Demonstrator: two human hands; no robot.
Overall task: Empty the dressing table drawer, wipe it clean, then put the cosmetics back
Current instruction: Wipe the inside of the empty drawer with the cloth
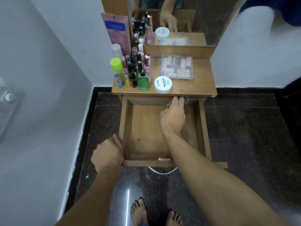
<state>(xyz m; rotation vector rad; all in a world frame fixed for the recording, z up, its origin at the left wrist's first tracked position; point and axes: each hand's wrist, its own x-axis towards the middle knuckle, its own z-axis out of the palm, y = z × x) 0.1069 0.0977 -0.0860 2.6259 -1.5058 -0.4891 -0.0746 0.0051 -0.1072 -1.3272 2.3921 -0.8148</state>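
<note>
Standing in a white-walled corner on dark, glossy speckled floor (244,136), facing a small wooden dressing table (200,82) with mirror (203,18). Gripping the pulled-out drawer (146,128) at its left front corner with the left hand (107,154). Reaching the right hand (173,118) to the drawer's back edge, fingertips on something greyish, possibly a cloth; cannot tell whether holding it. On the tabletop's left, crowded upright cosmetics (133,70), with white jar (163,84) and clear box (177,67) beside

Wooden tabletop (202,82) — bottle cluster (133,69) left, white jar (163,84) front, clear box (177,67) right.
</note>
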